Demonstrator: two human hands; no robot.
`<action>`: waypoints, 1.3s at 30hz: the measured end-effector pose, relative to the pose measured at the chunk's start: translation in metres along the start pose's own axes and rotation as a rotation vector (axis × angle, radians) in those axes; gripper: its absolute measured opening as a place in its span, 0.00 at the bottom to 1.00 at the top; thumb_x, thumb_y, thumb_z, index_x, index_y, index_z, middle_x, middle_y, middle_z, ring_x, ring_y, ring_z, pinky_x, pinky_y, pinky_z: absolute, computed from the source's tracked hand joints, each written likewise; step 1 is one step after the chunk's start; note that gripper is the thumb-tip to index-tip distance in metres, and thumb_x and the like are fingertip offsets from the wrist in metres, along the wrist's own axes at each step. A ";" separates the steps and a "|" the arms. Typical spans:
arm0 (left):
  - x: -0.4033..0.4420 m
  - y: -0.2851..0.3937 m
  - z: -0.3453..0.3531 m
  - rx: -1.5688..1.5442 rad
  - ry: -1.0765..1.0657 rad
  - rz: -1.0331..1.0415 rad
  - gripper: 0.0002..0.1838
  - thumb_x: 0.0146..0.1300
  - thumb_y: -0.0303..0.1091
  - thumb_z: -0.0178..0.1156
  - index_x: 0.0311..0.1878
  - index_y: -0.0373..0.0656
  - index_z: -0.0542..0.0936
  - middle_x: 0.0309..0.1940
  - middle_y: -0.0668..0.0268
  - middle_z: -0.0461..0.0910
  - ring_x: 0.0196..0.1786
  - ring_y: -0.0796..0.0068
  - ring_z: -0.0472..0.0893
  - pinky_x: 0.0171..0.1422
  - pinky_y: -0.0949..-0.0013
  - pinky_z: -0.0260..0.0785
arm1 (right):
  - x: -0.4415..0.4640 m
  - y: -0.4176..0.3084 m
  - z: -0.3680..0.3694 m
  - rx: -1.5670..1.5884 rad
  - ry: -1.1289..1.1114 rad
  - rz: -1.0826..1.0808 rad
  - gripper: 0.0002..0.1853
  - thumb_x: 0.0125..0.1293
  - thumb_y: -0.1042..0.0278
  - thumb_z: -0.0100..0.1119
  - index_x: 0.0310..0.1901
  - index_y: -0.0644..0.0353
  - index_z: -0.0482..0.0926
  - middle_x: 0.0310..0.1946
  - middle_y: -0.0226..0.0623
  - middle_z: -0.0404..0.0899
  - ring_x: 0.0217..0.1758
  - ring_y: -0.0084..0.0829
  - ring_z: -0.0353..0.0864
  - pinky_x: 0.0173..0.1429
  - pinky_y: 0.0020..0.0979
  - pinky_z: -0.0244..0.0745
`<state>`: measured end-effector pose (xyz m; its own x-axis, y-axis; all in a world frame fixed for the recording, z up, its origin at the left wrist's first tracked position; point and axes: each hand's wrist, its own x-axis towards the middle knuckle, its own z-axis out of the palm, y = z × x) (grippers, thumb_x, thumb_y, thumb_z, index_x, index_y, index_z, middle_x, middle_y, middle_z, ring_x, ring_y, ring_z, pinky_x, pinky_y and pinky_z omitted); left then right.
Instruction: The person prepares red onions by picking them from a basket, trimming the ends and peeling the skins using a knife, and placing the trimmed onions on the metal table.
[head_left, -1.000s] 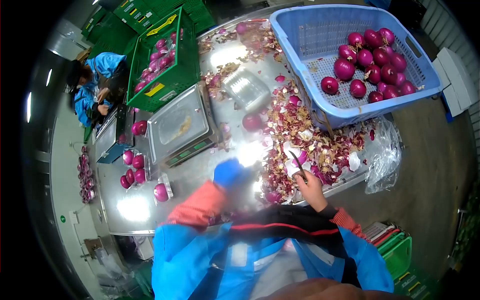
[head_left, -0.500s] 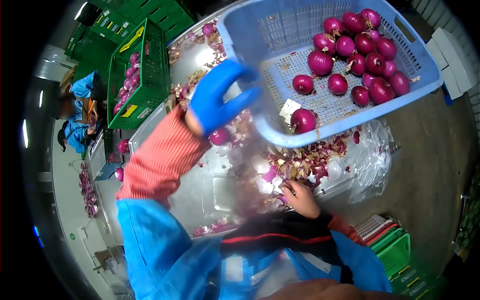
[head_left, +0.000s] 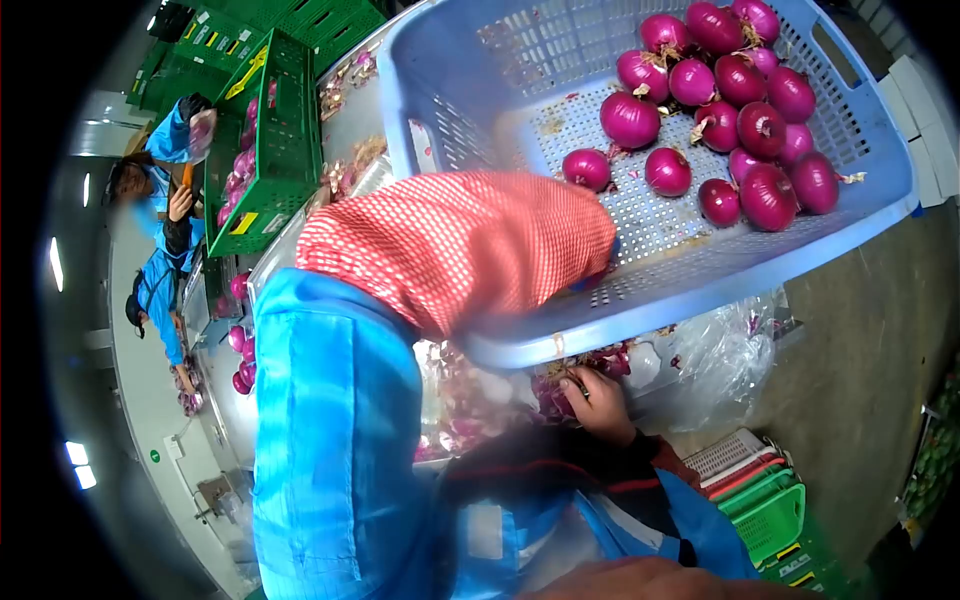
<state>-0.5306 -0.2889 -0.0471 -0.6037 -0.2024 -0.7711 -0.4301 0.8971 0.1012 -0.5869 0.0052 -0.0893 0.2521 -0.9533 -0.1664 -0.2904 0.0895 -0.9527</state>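
My left arm, in a red checked sleeve, reaches into a blue perforated basket (head_left: 690, 290). Of my left hand (head_left: 604, 272) only a sliver of blue glove shows past the cuff, low inside the basket; its fingers are hidden. Many peeled red onions (head_left: 668, 172) lie in the basket, mostly towards its far right side. My bare right hand (head_left: 603, 408) is below the basket's near rim, over onion skins (head_left: 550, 395). Its fingers are curled around something small that I cannot make out.
A green crate (head_left: 290, 150) of red onions stands at the upper left, with two people in blue beyond it. Loose onions (head_left: 240, 340) lie on the metal table. Clear plastic film (head_left: 730, 350) hangs at the table's right edge. Stacked baskets (head_left: 770, 510) stand at lower right.
My gloved left hand has moved from outside the basket's left rim to inside it, and the sleeve now covers that corner. The basket appears further left and lower. My right hand stays curled.
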 end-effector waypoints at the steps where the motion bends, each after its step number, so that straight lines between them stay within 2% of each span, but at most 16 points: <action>1: 0.004 0.000 0.004 0.005 0.002 -0.010 0.32 0.55 0.50 0.69 0.61 0.48 0.76 0.53 0.56 0.80 0.56 0.59 0.79 0.62 0.57 0.72 | -0.001 0.000 -0.001 -0.015 0.009 0.010 0.11 0.67 0.66 0.58 0.45 0.65 0.79 0.38 0.51 0.82 0.43 0.52 0.82 0.46 0.40 0.76; 7: 0.008 0.003 0.009 -0.002 0.034 -0.100 0.33 0.53 0.48 0.71 0.61 0.47 0.76 0.52 0.56 0.80 0.55 0.61 0.80 0.60 0.59 0.73 | -0.014 -0.026 -0.022 -0.115 0.142 -0.178 0.10 0.68 0.67 0.57 0.43 0.66 0.78 0.36 0.52 0.81 0.40 0.53 0.81 0.44 0.40 0.75; 13: -0.031 0.002 -0.030 -0.111 0.138 -0.202 0.34 0.51 0.46 0.73 0.61 0.47 0.75 0.51 0.57 0.80 0.54 0.63 0.80 0.59 0.61 0.74 | -0.040 -0.052 -0.035 -0.131 0.257 -0.159 0.09 0.69 0.68 0.57 0.43 0.66 0.79 0.31 0.45 0.81 0.34 0.37 0.81 0.40 0.34 0.74; 17: -0.114 0.010 -0.073 -0.648 0.388 -0.188 0.34 0.50 0.45 0.74 0.61 0.46 0.75 0.50 0.58 0.80 0.54 0.65 0.80 0.58 0.62 0.75 | -0.058 -0.020 -0.026 0.075 0.308 0.068 0.07 0.69 0.73 0.56 0.44 0.66 0.80 0.33 0.37 0.83 0.35 0.23 0.80 0.41 0.28 0.74; 18: -0.120 -0.017 -0.061 -1.074 0.453 0.163 0.36 0.52 0.42 0.73 0.63 0.43 0.72 0.53 0.59 0.79 0.55 0.67 0.79 0.58 0.63 0.75 | -0.061 -0.024 -0.026 0.122 0.366 0.045 0.07 0.69 0.73 0.56 0.44 0.66 0.80 0.33 0.36 0.83 0.36 0.21 0.79 0.42 0.27 0.74; 19: -0.183 0.029 -0.083 -1.155 0.570 0.124 0.39 0.55 0.36 0.70 0.69 0.43 0.65 0.54 0.58 0.78 0.49 0.67 0.82 0.51 0.67 0.79 | -0.062 -0.028 -0.026 0.167 0.421 0.018 0.07 0.69 0.72 0.56 0.44 0.66 0.80 0.33 0.35 0.83 0.36 0.20 0.79 0.43 0.27 0.74; 21: -0.216 0.038 -0.056 -1.520 0.669 0.415 0.46 0.52 0.36 0.70 0.74 0.44 0.58 0.64 0.56 0.71 0.65 0.62 0.74 0.70 0.59 0.67 | -0.061 -0.060 -0.033 0.325 0.461 -0.076 0.09 0.70 0.71 0.56 0.45 0.66 0.80 0.37 0.34 0.83 0.37 0.21 0.78 0.45 0.26 0.74; 23: -0.239 0.066 -0.024 -1.708 0.774 0.666 0.44 0.49 0.36 0.72 0.71 0.44 0.64 0.62 0.56 0.73 0.64 0.63 0.74 0.69 0.58 0.68 | -0.059 -0.087 -0.041 0.299 0.479 -0.202 0.16 0.68 0.63 0.60 0.50 0.67 0.77 0.34 0.34 0.82 0.33 0.19 0.78 0.39 0.25 0.75; 26: -0.278 0.127 0.017 -1.661 0.800 0.478 0.54 0.46 0.33 0.74 0.76 0.46 0.55 0.69 0.57 0.64 0.69 0.60 0.69 0.74 0.56 0.61 | -0.050 -0.116 -0.042 0.562 0.319 -0.364 0.23 0.69 0.50 0.59 0.50 0.64 0.73 0.30 0.28 0.74 0.25 0.16 0.69 0.31 0.22 0.68; 29: -0.271 0.167 0.079 -1.608 0.897 0.444 0.57 0.50 0.36 0.75 0.77 0.44 0.48 0.72 0.57 0.60 0.74 0.60 0.61 0.76 0.58 0.56 | -0.055 -0.156 -0.031 0.698 0.205 -0.302 0.37 0.72 0.47 0.55 0.69 0.68 0.57 0.33 0.27 0.69 0.22 0.14 0.62 0.26 0.18 0.61; 30: -0.263 0.179 0.104 -1.713 0.940 0.413 0.55 0.51 0.41 0.74 0.77 0.44 0.50 0.71 0.58 0.61 0.73 0.61 0.63 0.76 0.59 0.57 | -0.059 -0.153 -0.026 0.738 0.200 -0.251 0.33 0.69 0.48 0.60 0.63 0.67 0.66 0.34 0.29 0.74 0.29 0.19 0.73 0.33 0.20 0.71; 31: -0.256 0.189 0.121 -1.821 0.980 0.376 0.54 0.53 0.46 0.73 0.77 0.45 0.51 0.71 0.59 0.62 0.72 0.62 0.65 0.75 0.59 0.57 | -0.056 -0.146 -0.015 0.560 0.262 -0.312 0.33 0.69 0.50 0.60 0.64 0.68 0.66 0.41 0.36 0.77 0.40 0.26 0.76 0.45 0.26 0.72; 32: -0.247 0.198 0.127 -1.910 1.004 0.572 0.47 0.57 0.49 0.69 0.74 0.40 0.57 0.67 0.58 0.66 0.68 0.63 0.69 0.72 0.60 0.62 | -0.054 -0.140 -0.005 0.381 0.335 -0.363 0.33 0.69 0.52 0.61 0.65 0.69 0.65 0.48 0.43 0.79 0.51 0.34 0.79 0.57 0.32 0.73; 33: -0.248 0.207 0.144 -2.116 0.940 0.483 0.42 0.60 0.51 0.66 0.70 0.37 0.62 0.65 0.58 0.69 0.67 0.65 0.71 0.70 0.61 0.64 | -0.056 -0.139 0.005 0.216 0.363 -0.382 0.33 0.69 0.54 0.61 0.65 0.69 0.65 0.53 0.48 0.79 0.58 0.37 0.78 0.63 0.35 0.70; 37: -0.259 0.212 0.181 -2.184 0.849 0.521 0.37 0.64 0.40 0.63 0.70 0.37 0.59 0.59 0.56 0.74 0.61 0.63 0.76 0.64 0.62 0.71 | -0.072 -0.143 0.012 0.099 0.216 -0.222 0.21 0.70 0.60 0.58 0.59 0.62 0.74 0.42 0.48 0.82 0.43 0.41 0.85 0.47 0.35 0.76; 39: -0.262 0.208 0.195 -2.080 0.900 0.461 0.36 0.63 0.39 0.64 0.69 0.36 0.61 0.58 0.57 0.75 0.59 0.65 0.77 0.62 0.63 0.72 | -0.073 -0.140 0.007 -0.352 0.363 -0.438 0.13 0.62 0.69 0.61 0.49 0.58 0.79 0.41 0.41 0.83 0.37 0.44 0.84 0.38 0.35 0.78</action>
<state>-0.3311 0.0274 0.0537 -0.6155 -0.7624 -0.1995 0.2659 -0.4393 0.8581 -0.5581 0.0647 0.0546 0.1064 -0.9222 0.3718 -0.5314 -0.3688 -0.7626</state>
